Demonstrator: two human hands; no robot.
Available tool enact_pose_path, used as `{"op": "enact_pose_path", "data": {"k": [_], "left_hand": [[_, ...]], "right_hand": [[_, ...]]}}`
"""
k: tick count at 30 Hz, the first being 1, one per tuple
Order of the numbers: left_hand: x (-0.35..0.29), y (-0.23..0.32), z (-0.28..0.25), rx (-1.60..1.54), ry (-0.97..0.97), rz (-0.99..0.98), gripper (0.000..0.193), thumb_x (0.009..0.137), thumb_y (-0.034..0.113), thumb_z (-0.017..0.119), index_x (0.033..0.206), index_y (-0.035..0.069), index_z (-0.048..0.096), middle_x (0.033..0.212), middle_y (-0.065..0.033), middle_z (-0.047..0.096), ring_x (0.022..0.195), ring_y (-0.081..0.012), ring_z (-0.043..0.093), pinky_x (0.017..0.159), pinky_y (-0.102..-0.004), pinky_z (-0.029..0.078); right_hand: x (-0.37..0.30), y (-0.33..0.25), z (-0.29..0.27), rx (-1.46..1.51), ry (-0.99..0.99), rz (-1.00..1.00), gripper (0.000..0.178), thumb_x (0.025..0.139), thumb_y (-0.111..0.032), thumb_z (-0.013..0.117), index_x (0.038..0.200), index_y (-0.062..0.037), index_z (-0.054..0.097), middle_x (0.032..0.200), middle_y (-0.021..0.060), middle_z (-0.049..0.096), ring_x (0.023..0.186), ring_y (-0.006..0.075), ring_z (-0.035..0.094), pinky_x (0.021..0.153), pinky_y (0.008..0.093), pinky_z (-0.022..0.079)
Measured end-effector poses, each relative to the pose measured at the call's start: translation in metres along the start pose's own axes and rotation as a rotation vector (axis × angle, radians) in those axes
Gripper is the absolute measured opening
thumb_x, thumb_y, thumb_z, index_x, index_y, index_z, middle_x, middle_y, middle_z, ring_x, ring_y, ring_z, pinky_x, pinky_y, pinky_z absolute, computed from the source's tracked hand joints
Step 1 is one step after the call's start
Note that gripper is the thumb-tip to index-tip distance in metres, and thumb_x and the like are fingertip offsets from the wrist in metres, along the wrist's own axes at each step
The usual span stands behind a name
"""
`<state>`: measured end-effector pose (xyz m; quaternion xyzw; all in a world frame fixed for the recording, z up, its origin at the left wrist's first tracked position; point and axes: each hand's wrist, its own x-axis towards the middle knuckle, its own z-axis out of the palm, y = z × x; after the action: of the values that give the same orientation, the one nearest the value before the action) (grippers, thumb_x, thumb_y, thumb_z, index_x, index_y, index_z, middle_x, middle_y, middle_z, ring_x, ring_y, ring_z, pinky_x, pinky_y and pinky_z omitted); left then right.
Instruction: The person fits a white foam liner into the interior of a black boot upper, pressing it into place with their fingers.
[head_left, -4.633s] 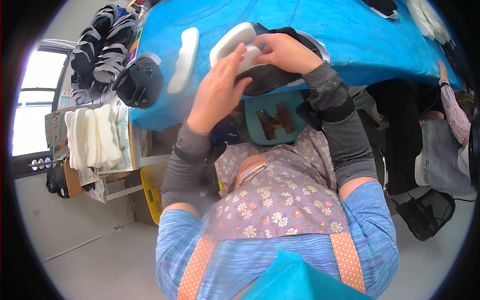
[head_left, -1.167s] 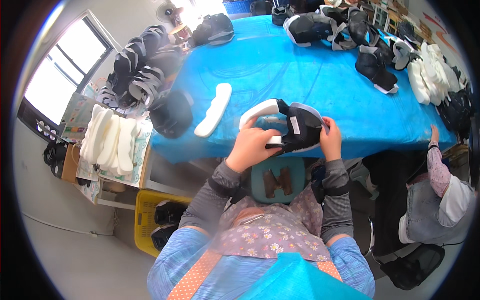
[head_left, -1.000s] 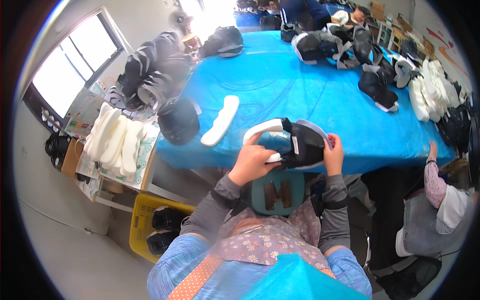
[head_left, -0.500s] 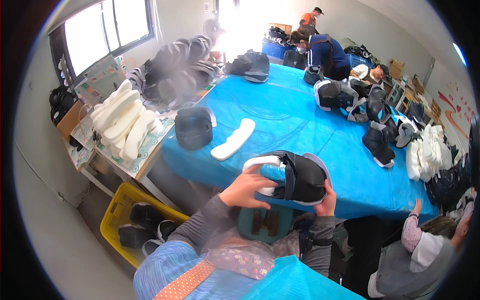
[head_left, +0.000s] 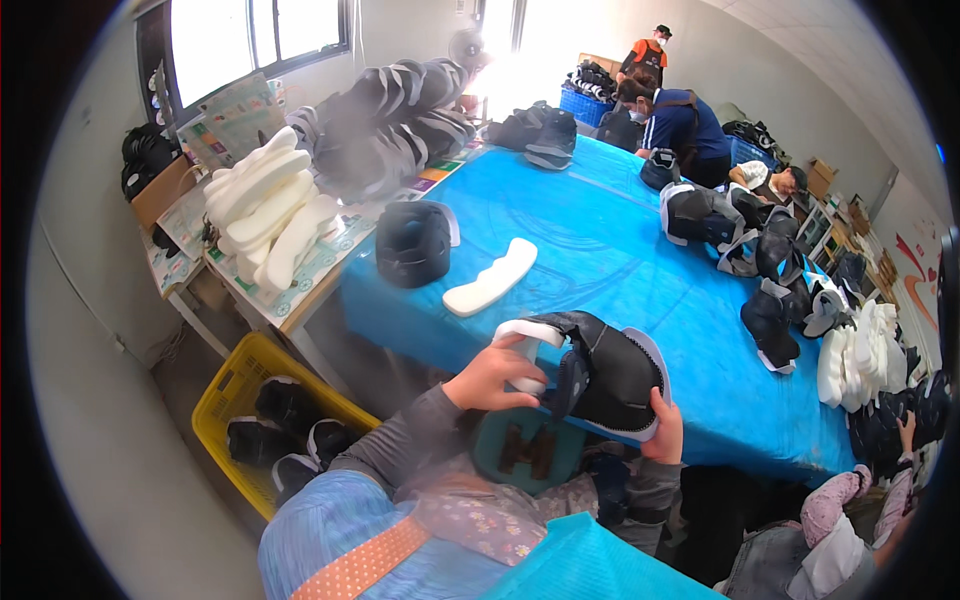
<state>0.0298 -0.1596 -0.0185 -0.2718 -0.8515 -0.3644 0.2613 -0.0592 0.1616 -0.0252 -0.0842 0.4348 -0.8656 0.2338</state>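
Observation:
My right hand (head_left: 664, 428) grips the grey rim of a black padded fabric shell (head_left: 612, 372), shaped like a helmet liner, in front of me over the table's near edge. In my left hand (head_left: 490, 378) is a white foam strip (head_left: 537, 329), bent into a curve between thumb and fingers. The strip lies at the shell's left opening; how far it reaches inside is hidden. Beyond my hands, a loose white foam piece (head_left: 492, 279) with a wavy edge lies on the blue-covered table (head_left: 590, 270). Left of it stands another black shell (head_left: 413, 246).
White foam pieces (head_left: 265, 215) and grey-black shells (head_left: 390, 120) are heaped on the side table at left. A yellow crate (head_left: 225, 400) with black shells stands below. More shells and foam (head_left: 860, 350) line the right edge, where a co-worker's hand (head_left: 906, 432) reaches. Other people stand farther back.
The view has shifted, so the scene sits differently. My left hand still holds the foam strip, and the shell has tilted slightly. At right, the co-worker's hand now touches the dark pile.

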Motion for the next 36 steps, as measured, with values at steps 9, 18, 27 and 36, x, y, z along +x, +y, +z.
{"op": "enact_pose_path", "data": {"k": [9, 18, 27, 36], "left_hand": [[0.006, -0.005, 0.017, 0.142, 0.207, -0.14, 0.01, 0.081, 0.019, 0.074, 0.081, 0.011, 0.069, 0.08, -0.0084, 0.068, 0.084, -0.0254, 0.065, 0.105, -0.0466, 0.039], [0.043, 0.074, 0.03, 0.073, 0.315, 0.299, 0.073, 0.075, 0.042, 0.081, 0.131, 0.008, 0.048, 0.132, -0.0185, 0.056, 0.121, -0.037, 0.053, 0.11, -0.0522, 0.032], [0.055, 0.055, 0.043, 0.067, 0.437, 0.071, 0.048, 0.075, 0.005, 0.075, 0.12, 0.004, 0.059, 0.119, -0.015, 0.064, 0.107, -0.0343, 0.062, 0.09, -0.0416, 0.051], [0.044, 0.034, -0.008, -0.92, 0.65, -0.599, 0.032, 0.105, 0.025, 0.048, 0.109, -0.003, 0.062, 0.098, -0.0027, 0.064, 0.087, -0.0099, 0.058, 0.078, -0.0239, 0.047]], "right_hand": [[-0.016, 0.01, 0.033, -0.105, 0.188, -0.257, 0.037, 0.1, -0.022, 0.058, 0.123, 0.0072, 0.058, 0.115, 0.0144, 0.067, 0.1, 0.0222, 0.067, 0.086, 0.0329, 0.053], [-0.046, 0.036, 0.103, -0.357, 0.394, -0.736, 0.023, 0.1, -0.019, 0.058, 0.108, 0.0033, 0.058, 0.1, 0.006, 0.061, 0.09, 0.014, 0.056, 0.078, 0.0285, 0.045], [-0.048, 0.056, 0.112, -0.465, 0.41, -0.749, 0.019, 0.101, -0.016, 0.057, 0.097, 0.0024, 0.06, 0.084, 0.0003, 0.059, 0.078, 0.0073, 0.051, 0.069, 0.0244, 0.042], [-0.067, 0.024, 0.059, -0.111, 0.323, -0.598, 0.035, 0.102, -0.022, 0.054, 0.12, 0.0065, 0.06, 0.114, 0.0127, 0.067, 0.099, 0.019, 0.065, 0.088, 0.0313, 0.05]]}}
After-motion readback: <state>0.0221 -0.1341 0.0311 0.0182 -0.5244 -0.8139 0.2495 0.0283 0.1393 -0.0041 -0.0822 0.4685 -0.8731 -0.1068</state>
